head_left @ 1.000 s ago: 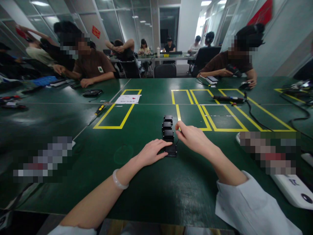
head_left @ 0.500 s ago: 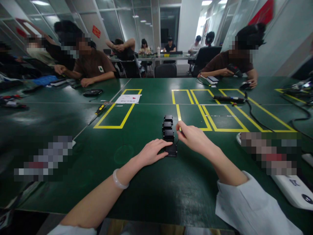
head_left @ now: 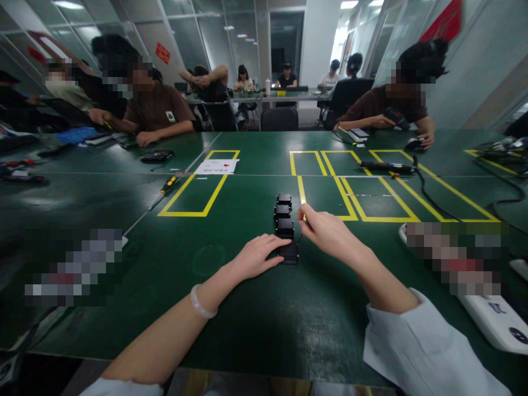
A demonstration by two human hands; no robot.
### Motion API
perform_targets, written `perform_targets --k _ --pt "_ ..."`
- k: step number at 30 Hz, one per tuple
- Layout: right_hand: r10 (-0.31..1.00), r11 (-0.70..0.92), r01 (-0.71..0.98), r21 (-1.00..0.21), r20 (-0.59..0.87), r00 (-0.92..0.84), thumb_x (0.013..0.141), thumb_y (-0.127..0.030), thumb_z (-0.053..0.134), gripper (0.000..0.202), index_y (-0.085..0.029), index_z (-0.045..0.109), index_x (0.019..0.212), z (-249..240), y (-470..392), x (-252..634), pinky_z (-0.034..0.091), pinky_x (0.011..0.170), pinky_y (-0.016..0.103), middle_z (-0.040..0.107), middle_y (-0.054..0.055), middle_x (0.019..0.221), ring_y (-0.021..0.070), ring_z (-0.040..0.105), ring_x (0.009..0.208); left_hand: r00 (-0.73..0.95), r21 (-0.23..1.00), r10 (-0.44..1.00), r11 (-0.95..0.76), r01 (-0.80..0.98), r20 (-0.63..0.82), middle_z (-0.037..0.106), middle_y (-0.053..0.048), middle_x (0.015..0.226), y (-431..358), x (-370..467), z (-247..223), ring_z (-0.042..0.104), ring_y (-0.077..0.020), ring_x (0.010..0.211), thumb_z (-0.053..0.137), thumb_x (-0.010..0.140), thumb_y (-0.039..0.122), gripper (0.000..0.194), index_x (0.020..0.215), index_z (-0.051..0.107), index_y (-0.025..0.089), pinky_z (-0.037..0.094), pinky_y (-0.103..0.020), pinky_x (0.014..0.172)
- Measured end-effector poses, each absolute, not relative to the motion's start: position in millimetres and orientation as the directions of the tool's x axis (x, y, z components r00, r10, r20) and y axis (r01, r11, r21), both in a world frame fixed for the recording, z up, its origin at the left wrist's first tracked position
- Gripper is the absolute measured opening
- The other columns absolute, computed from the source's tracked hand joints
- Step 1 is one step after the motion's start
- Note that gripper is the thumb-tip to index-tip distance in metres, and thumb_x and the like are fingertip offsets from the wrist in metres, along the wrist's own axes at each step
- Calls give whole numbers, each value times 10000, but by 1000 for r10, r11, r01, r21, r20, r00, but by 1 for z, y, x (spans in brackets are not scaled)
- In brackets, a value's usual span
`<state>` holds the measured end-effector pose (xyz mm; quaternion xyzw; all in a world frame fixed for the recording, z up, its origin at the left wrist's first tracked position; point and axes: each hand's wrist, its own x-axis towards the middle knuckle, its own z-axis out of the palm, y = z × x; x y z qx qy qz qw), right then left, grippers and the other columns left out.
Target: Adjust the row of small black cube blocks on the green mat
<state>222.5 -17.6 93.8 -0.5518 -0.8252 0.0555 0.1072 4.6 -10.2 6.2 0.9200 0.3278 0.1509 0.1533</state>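
In the head view, a row of several small black box-shaped parts (head_left: pixel 284 225) runs away from me on the green table. My left hand (head_left: pixel 263 254) grips the nearest black block (head_left: pixel 290 254) between thumb and fingers, pressing it against the table. Small bright screw-like studs stick out from the blocks' sides. My right hand (head_left: pixel 315 224) is closed in a pinch at the block's right side. A thin dark rod-like tool (head_left: pixel 300 238) runs down from its fingertips to the block; its exact kind is too small to tell.
Yellow tape rectangles (head_left: pixel 206 214) mark the green table. A yellow-and-black screwdriver (head_left: pixel 168 186) and a white paper (head_left: pixel 216 166) lie left, a corded black tool (head_left: pixel 386 166) right. White devices with blurred screens (head_left: pixel 495 316) flank my arms. Co-workers (head_left: pixel 159 107) sit across the table.
Hardly anything differs. Both my hands stay on the nearest block; a co-worker's hand at the far left has shifted slightly.
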Motion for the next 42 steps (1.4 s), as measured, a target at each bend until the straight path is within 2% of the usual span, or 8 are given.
perform_targets --k 8,12,19,25,36,42 --pt "925 380 898 -223 127 -359 957 -390 329 227 -216 471 997 91 -16 223 245 534 240 635 26 750 164 569 648 736 378 652 -737 560 181 582 -51 1197 -10 4 5 542 -210 1041 504 944 337 415 1347 430 275 444 -348 894" --pt "921 388 901 -193 130 -368 958 -336 318 210 -208 475 1011 90 -16 223 229 527 240 635 34 752 157 557 629 738 373 652 -737 563 173 583 -45 1197 -10 4 4 540 -209 1041 515 939 331 417 1344 431 276 442 -345 894" --pt "924 380 901 -211 126 -360 933 -280 334 183 -201 475 1018 92 -16 222 237 529 241 628 30 743 146 538 610 738 374 652 -737 563 174 582 -51 1192 -10 5 4 538 -212 1047 501 946 331 412 1347 429 271 439 -348 898" --pt "930 366 905 -220 115 -348 955 -397 335 233 -216 474 1002 90 -15 223 246 537 239 633 25 737 163 569 643 738 371 653 -737 565 171 583 -53 1193 -10 5 6 541 -214 1036 505 943 335 411 1343 433 270 441 -351 895" --pt "926 377 901 -216 115 -360 933 -289 327 195 -203 480 1017 93 -17 223 239 530 244 626 28 739 144 526 601 738 377 650 -739 559 181 585 -53 1193 -10 5 6 544 -213 1047 498 946 333 413 1349 429 274 444 -350 895" --pt "925 378 899 -221 129 -357 956 -401 323 244 -212 474 990 91 -16 223 241 533 245 636 27 744 161 565 636 738 372 650 -740 561 180 587 -54 1190 -10 5 7 546 -212 1048 504 943 334 409 1341 438 270 446 -351 902"
